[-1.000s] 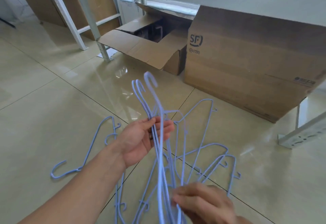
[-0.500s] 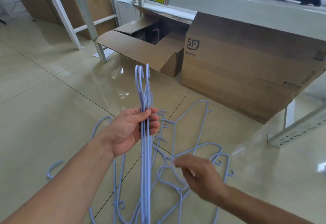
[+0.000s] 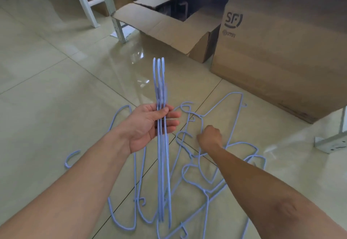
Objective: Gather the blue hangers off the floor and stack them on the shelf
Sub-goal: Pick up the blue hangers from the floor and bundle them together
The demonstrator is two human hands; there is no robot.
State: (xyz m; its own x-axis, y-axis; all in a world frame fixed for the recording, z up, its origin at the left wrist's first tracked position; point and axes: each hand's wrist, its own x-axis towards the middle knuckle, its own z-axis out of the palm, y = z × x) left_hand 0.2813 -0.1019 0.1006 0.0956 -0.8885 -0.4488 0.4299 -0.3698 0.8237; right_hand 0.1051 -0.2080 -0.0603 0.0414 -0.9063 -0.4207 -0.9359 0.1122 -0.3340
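My left hand (image 3: 150, 124) holds a bunch of three thin blue wire hangers (image 3: 161, 88) upright and edge-on, hooks at the top. Several more blue hangers (image 3: 234, 118) lie tangled on the beige tile floor, under and to the right of that bunch. My right hand (image 3: 209, 135) is down at the pile with its fingers closed around the wire of one floor hanger (image 3: 201, 124) near its neck. One hanger's hook (image 3: 71, 158) shows at the left, beside my left forearm. The shelf top is out of view.
A large closed cardboard box (image 3: 281, 50) with an SF logo stands at the right under the rack. An open cardboard box (image 3: 169, 26) sits behind the pile. White metal rack legs (image 3: 82, 0) stand at the back, and a bracket foot (image 3: 330, 143) at the right.
My right hand has moved forward and down from near the held bunch to the floor pile and closed on a hanger. The bunch in my left hand is squared up.
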